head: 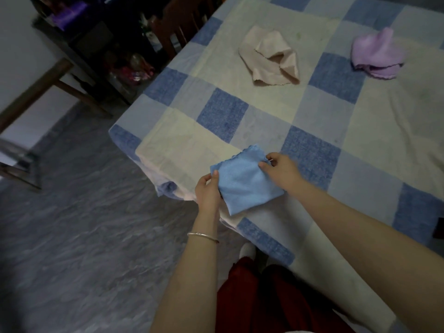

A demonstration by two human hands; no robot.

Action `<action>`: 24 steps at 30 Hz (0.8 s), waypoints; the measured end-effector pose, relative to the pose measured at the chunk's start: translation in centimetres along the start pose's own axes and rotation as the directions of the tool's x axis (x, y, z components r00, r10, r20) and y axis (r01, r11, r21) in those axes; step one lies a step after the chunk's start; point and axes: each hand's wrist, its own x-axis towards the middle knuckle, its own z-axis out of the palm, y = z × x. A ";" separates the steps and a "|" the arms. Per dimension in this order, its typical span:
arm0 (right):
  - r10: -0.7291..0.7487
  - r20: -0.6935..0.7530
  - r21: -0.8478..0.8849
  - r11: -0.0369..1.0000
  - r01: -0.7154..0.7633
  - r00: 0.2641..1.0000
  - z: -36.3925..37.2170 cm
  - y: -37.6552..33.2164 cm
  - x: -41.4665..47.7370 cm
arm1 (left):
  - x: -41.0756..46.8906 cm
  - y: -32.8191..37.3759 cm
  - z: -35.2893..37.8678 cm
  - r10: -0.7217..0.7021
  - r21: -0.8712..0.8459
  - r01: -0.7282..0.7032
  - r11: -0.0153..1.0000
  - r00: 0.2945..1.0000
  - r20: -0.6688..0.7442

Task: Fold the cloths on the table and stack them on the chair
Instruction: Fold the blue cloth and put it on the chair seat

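A light blue cloth, folded into a small rectangle, lies at the near left edge of the table. My left hand pinches its left corner with thumb on top. At the cloth's far right corner, my right hand pinches the fabric. A crumpled beige cloth lies farther back on the table. At the far right sits a crumpled lilac cloth.
The table wears a blue, white and cream checked cover. A dark wooden chair stands at the table's far left side. Beyond it are dark shelves with clutter. A wooden frame stands on the grey floor at left.
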 end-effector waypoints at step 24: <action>-0.220 0.254 -0.001 0.974 0.228 0.942 14.5 -13.0 -5.3 | 0.2 1.1 -18.8 -0.126 -0.390 0.066 0.919 0.983 -0.132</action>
